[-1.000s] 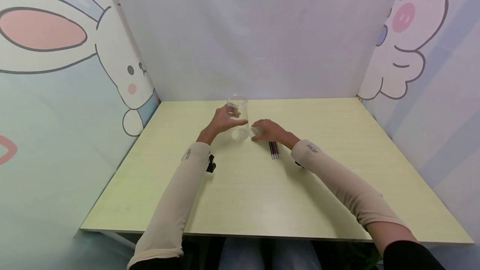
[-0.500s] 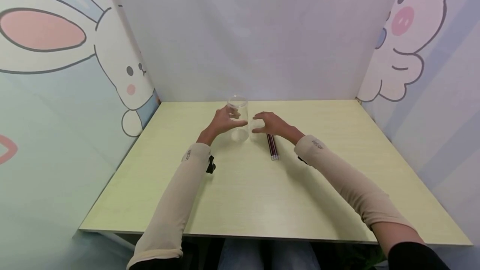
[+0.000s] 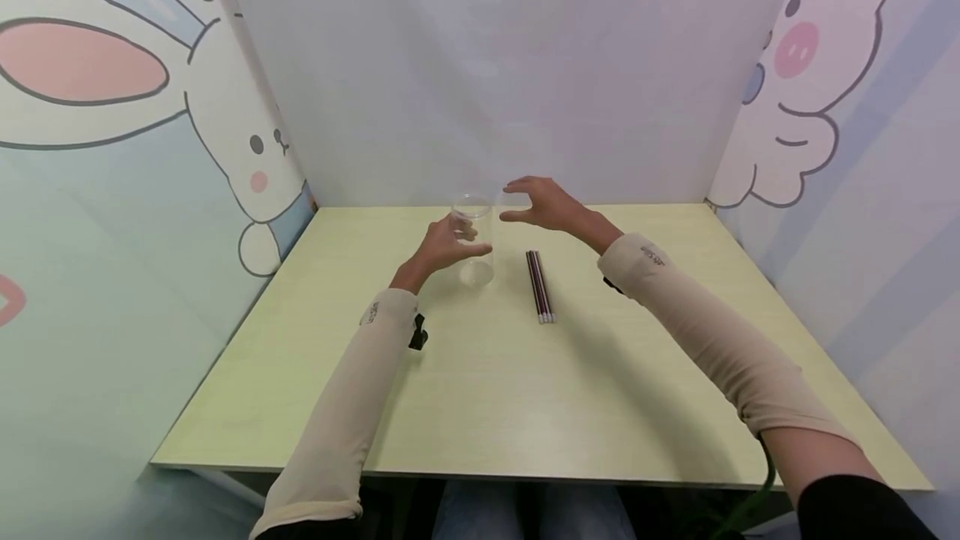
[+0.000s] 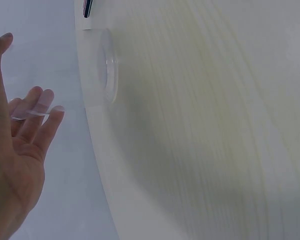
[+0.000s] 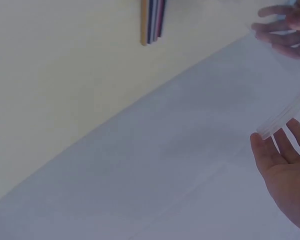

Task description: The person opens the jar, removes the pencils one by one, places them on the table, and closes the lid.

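A tall clear plastic jar (image 3: 480, 261) stands upright near the back of the table. My left hand (image 3: 447, 243) grips it from the left, fingers behind and thumb across the near side. Its round base (image 4: 109, 67) shows in the left wrist view. Higher up and to the right, my right hand (image 3: 546, 205) holds a clear round lid (image 5: 285, 115) between thumb and fingers, at about the height of the jar's rim. Below the right hand, several dark striped pencils (image 3: 540, 286) lie side by side on the table.
The pale wooden table (image 3: 450, 407) meets a plain backdrop (image 3: 525, 65) close behind the jar. Side panels carry a cartoon rabbit (image 3: 232, 132) on the left and a cartoon pig (image 3: 810, 82) on the right.
My right hand has lifted the lid from beside the jar's base up to rim height, uncovering the pencils. My left hand has stayed around the jar.
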The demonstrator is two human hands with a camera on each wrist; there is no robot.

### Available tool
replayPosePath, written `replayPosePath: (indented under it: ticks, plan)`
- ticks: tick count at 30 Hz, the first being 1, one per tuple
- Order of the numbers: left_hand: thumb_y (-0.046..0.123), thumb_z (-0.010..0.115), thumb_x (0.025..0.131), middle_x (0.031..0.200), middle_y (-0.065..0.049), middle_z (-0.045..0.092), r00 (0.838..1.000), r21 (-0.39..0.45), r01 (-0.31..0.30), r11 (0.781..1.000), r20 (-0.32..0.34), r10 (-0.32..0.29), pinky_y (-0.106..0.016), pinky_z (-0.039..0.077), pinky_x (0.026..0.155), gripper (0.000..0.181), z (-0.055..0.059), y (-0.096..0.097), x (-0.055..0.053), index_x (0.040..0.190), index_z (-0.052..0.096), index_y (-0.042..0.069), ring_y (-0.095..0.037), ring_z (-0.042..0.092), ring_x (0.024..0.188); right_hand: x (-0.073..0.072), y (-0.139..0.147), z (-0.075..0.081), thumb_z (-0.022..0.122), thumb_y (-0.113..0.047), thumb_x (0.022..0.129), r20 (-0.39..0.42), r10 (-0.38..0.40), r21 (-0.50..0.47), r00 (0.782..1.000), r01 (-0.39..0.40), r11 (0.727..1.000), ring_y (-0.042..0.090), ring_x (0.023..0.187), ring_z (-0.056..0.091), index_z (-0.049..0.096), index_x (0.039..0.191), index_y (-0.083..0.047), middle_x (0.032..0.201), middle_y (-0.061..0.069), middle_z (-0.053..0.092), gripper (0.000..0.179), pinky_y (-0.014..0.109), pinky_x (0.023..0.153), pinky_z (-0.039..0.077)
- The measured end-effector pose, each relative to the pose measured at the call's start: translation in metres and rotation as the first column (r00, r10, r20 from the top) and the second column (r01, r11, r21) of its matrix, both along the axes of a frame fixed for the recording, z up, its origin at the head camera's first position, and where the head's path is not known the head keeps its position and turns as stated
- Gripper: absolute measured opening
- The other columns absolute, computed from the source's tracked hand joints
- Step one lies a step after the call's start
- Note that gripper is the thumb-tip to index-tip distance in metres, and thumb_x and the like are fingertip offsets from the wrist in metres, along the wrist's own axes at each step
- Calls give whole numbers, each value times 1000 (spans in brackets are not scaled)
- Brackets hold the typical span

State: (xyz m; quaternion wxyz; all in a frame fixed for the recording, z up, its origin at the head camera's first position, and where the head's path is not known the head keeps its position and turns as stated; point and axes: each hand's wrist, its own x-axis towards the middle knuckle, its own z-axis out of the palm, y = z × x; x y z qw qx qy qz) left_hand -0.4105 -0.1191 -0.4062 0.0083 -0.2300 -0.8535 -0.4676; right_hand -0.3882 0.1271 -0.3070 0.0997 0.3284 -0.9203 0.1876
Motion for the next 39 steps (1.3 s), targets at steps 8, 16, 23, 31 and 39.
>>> replayPosePath:
  ticks: [8, 16, 23, 31, 39]
  plan:
    - [56, 82, 66, 117, -5, 63, 1000, -26, -3, 1000, -3, 3, -39, 53, 86, 85, 1, 0, 1, 134, 46, 18, -18, 63, 106, -2, -24, 32, 70, -39, 86, -38, 46, -41, 998, -47, 998, 25, 131, 44, 56, 134, -7, 139, 10, 51, 59, 44, 107, 36]
    - [56, 80, 69, 120, -5, 61, 1000, -15, 23, 1000, 1, -23, -41, 52, 86, 84, 1, 3, 1, 135, 46, 16, -26, 61, 112, 2, -51, 28, 68, -37, 89, 18, 125, -23, 992, -124, 992, 23, 132, 42, 54, 135, -7, 140, 9, 50, 57, 41, 107, 36]
    - [62, 77, 68, 116, -3, 64, 998, -46, 34, 998, -43, -36, -42, 51, 88, 82, 1, 7, 0, 132, 48, 18, -25, 61, 111, 1, -56, 21, 68, -33, 90, 38, 127, 2, 991, -127, 992, 23, 132, 42, 53, 136, -9, 140, 8, 49, 54, 40, 107, 36]
    - [58, 78, 70, 116, -9, 65, 998, -49, 47, 998, -49, -50, -41, 51, 88, 80, 0, 10, -1, 135, 45, 23, -26, 61, 111, -4, -51, 11, 66, -32, 91, 55, 153, -21, 987, -152, 988, 22, 132, 42, 53, 137, -10, 141, 9, 49, 52, 39, 107, 36]
    - [57, 78, 71, 114, -7, 65, 998, -76, 33, 997, -59, -38, -41, 51, 89, 77, 3, 11, 0, 133, 46, 22, -26, 62, 110, -5, -47, 7, 70, -23, 89, 45, 195, -78, 980, -191, 978, 25, 132, 42, 53, 136, -7, 142, 12, 48, 52, 43, 105, 38]
